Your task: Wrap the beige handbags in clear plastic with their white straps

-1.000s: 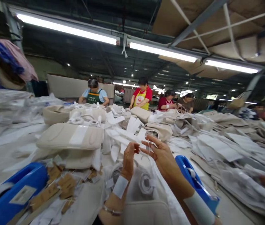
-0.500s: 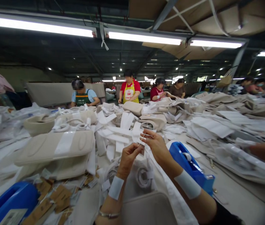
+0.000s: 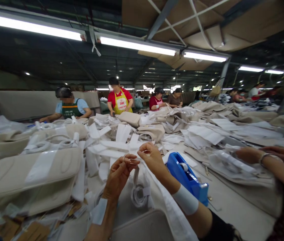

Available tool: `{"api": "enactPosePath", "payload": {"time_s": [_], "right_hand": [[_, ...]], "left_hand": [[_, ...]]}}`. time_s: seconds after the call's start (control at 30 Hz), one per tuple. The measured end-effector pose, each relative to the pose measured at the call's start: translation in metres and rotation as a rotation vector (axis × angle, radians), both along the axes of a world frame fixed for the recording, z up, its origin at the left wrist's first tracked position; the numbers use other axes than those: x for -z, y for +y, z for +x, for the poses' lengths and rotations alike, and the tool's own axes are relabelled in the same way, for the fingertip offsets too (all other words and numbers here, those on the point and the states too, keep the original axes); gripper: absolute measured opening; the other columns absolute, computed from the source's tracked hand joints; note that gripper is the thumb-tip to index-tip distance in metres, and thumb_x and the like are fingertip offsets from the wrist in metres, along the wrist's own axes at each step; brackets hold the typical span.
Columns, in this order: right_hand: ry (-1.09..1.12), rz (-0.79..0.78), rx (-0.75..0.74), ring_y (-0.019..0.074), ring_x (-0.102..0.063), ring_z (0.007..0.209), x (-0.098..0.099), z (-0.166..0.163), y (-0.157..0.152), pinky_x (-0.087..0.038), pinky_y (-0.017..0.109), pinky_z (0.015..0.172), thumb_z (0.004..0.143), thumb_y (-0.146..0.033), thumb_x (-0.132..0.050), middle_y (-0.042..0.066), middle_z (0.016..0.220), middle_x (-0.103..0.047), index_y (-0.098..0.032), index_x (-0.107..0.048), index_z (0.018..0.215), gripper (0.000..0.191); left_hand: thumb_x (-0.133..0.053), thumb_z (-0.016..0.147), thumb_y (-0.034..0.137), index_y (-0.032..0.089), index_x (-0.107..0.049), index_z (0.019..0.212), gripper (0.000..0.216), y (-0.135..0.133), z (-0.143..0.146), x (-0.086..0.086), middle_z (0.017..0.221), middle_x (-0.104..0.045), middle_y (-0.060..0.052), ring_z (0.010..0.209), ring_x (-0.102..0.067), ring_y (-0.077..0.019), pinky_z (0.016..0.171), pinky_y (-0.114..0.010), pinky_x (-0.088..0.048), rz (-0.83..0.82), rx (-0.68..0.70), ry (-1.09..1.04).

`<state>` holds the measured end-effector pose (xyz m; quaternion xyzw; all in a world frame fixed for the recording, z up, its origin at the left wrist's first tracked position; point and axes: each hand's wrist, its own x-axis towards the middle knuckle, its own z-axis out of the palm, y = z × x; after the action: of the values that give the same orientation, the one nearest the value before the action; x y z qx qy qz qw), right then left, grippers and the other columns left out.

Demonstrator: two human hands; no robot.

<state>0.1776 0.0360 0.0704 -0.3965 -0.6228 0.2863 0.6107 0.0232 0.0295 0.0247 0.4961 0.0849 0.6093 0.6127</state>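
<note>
My left hand (image 3: 120, 175) and my right hand (image 3: 154, 162) meet at the middle over a beige bag (image 3: 143, 227). Both are closed in a pinch, fingertips almost touching. A thin pale string (image 3: 124, 156) seems to loop at the left fingers; whatever lies between the right fingertips is too small to make out. Below them hang a narrow beige strap (image 3: 136, 175) and a rolled, white-wrapped handle (image 3: 139, 195). White wrapping sheet (image 3: 173, 207) runs along the bag's right side. Just beyond my right forearm stands a blue tape dispenser (image 3: 182, 174).
Wrapped beige bags (image 3: 31, 167) are stacked at left, with brown tags (image 3: 33, 231) in front. White paper strips (image 3: 114, 145) lie ahead. At right, a co-worker's hands (image 3: 250, 155) rest on a wrapped bag (image 3: 244, 180). Several people work across the table.
The view has turned right, so things sit further left. My left fingers have spread somewhat and my right fingers have closed to a pinch. More of the co-worker's arms shows at right.
</note>
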Motion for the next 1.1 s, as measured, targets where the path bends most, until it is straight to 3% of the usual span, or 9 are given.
{"api": "enactPosePath", "payload": {"time_s": [0.13, 0.23, 0.37, 0.47, 0.53, 0.67, 0.77, 0.87, 1.1], "right_hand": [[0.304, -0.314, -0.542, 0.0148, -0.057, 0.081, 0.020, -0.004, 0.000, -0.043, 0.028, 0.075, 0.086, -0.048, -0.062, 0.001, 0.087, -0.060, -0.018, -0.055, 0.088, 0.031], [0.299, -0.359, -0.663, 0.0135, -0.058, 0.077, 0.030, -0.005, -0.003, -0.043, 0.026, 0.069, 0.087, -0.058, -0.059, 0.002, 0.092, -0.061, -0.020, -0.053, 0.109, 0.045], [0.170, -0.295, -0.700, 0.0173, -0.059, 0.095, 0.029, 0.000, -0.009, -0.045, 0.028, 0.077, 0.081, -0.053, -0.069, 0.005, 0.111, -0.062, -0.022, -0.054, 0.122, 0.053], [0.100, -0.264, -0.712, 0.0218, -0.053, 0.115, 0.030, 0.003, -0.011, -0.043, 0.034, 0.094, 0.068, -0.041, -0.081, 0.005, 0.127, -0.057, -0.025, -0.055, 0.126, 0.066], [0.095, -0.299, -0.718, 0.0235, -0.051, 0.119, 0.036, 0.000, -0.011, -0.044, 0.035, 0.095, 0.058, -0.030, -0.086, 0.004, 0.131, -0.056, -0.026, -0.056, 0.128, 0.077], [0.198, -0.401, -0.655, 0.0227, -0.060, 0.103, 0.051, -0.013, -0.011, -0.052, 0.033, 0.080, 0.047, -0.018, -0.086, 0.004, 0.128, -0.057, -0.026, -0.059, 0.124, 0.082], [0.269, -0.435, -0.629, 0.0185, -0.065, 0.077, 0.051, -0.018, -0.015, -0.054, 0.032, 0.067, 0.051, -0.014, -0.076, 0.003, 0.110, -0.063, -0.023, -0.062, 0.118, 0.070], [0.233, -0.479, -0.625, 0.0111, -0.058, 0.056, 0.041, -0.015, -0.024, -0.048, 0.026, 0.055, 0.056, -0.014, -0.060, -0.001, 0.089, -0.061, -0.022, -0.063, 0.116, 0.060], [0.051, -0.498, -0.570, 0.0108, -0.051, 0.069, 0.030, 0.004, -0.035, -0.037, 0.022, 0.060, 0.055, -0.012, -0.048, 0.000, 0.083, -0.061, -0.017, -0.070, 0.088, 0.040]], "left_hand": [[-0.063, 0.088, 0.021, 0.016, -0.071, 0.086, 0.009, 0.002, -0.002, 0.000, 0.113, -0.066, -0.007, 0.096, -0.067, -0.0191, 0.088, -0.029, -0.053, -0.033, 0.017, -0.004], [-0.065, 0.087, 0.023, 0.014, -0.072, 0.083, 0.012, 0.003, -0.004, -0.001, 0.114, -0.066, -0.009, 0.097, -0.065, -0.0189, 0.088, -0.028, -0.053, -0.035, -0.002, 0.021], [-0.070, 0.083, 0.026, 0.014, -0.074, 0.084, 0.013, 0.003, -0.005, -0.003, 0.112, -0.067, -0.010, 0.089, -0.066, -0.0185, 0.079, -0.026, -0.055, -0.062, -0.025, 0.076], [-0.073, 0.080, 0.027, 0.013, -0.075, 0.083, 0.015, 0.003, -0.004, -0.003, 0.098, -0.071, -0.010, 0.083, -0.068, -0.0181, 0.077, -0.026, -0.056, -0.101, -0.023, 0.117], [-0.076, 0.078, 0.028, 0.012, -0.075, 0.080, 0.016, 0.002, -0.004, -0.003, 0.098, -0.071, -0.010, 0.080, -0.068, -0.0175, 0.074, -0.024, -0.056, -0.138, -0.024, 0.144], [-0.079, 0.074, 0.031, 0.014, -0.075, 0.082, 0.019, 0.001, -0.007, 0.000, 0.106, -0.071, -0.009, 0.071, -0.068, -0.0148, 0.057, -0.019, -0.053, -0.228, -0.014, 0.192], [-0.079, 0.075, 0.035, 0.014, -0.075, 0.082, 0.022, 0.002, -0.010, 0.002, 0.089, -0.074, -0.009, 0.061, -0.066, -0.0135, 0.052, -0.020, -0.052, -0.190, -0.010, 0.203], [-0.077, 0.076, 0.036, 0.013, -0.074, 0.083, 0.024, 0.004, -0.011, 0.003, 0.076, -0.073, -0.008, 0.063, -0.067, -0.0163, 0.055, -0.022, -0.054, -0.139, -0.027, 0.199], [-0.080, 0.073, 0.031, 0.016, -0.067, 0.087, 0.024, 0.002, -0.013, 0.003, 0.062, -0.066, -0.001, 0.050, -0.061, -0.0114, 0.042, -0.015, -0.044, -0.195, -0.028, 0.068]]}}
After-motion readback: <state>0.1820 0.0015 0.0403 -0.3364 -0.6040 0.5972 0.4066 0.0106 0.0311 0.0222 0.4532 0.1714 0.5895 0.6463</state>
